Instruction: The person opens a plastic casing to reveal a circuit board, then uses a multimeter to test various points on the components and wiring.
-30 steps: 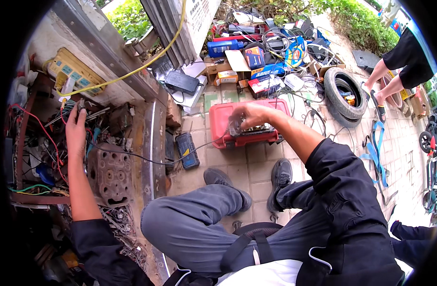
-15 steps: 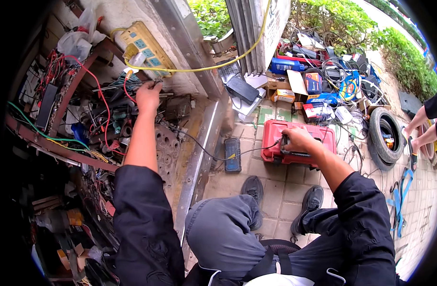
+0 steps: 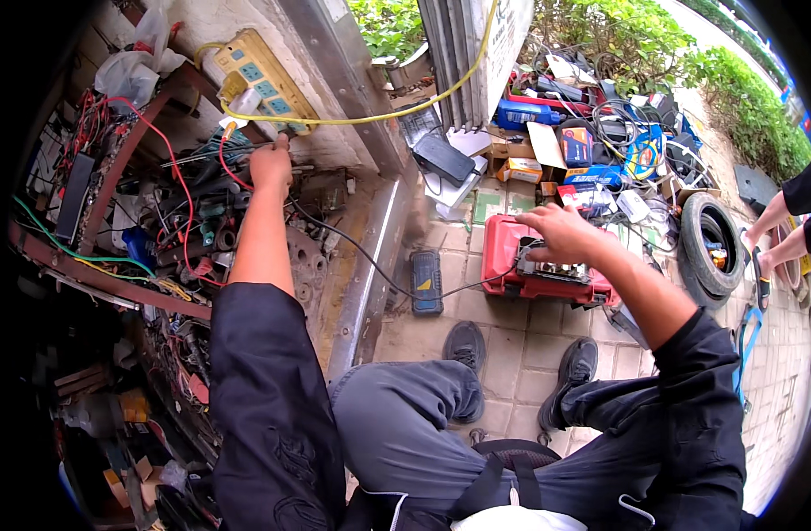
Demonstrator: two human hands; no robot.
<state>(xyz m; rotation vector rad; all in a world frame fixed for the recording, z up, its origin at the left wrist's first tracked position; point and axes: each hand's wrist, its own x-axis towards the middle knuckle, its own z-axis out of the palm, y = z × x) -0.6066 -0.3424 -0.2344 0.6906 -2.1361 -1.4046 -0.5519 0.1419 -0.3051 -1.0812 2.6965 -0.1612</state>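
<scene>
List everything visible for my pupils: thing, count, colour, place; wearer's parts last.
Power strip: one, yellow, upper left
Cable: one, yellow, upper middle
Hard case: one, red, centre
Slim case: one, dark blue, centre
Cord: one, black, centre
Metal block: one, brown, left
Shelf: one, reddish, left
Wires: many, mixed, left
Bag: one, whitish, upper left
Goods: many, mixed, upper right
Tyres: seemingly two, black, right
Strap: one, blue, right
Bushes: several, green, top
Bystander: one, black clothing, right
Shoes: two, dark grey, lower middle
Trousers: one pair, grey, bottom
Sleeves: two, black, bottom
Left hand: one, bare, below power strip
Right hand: one, bare, over hard case
</scene>
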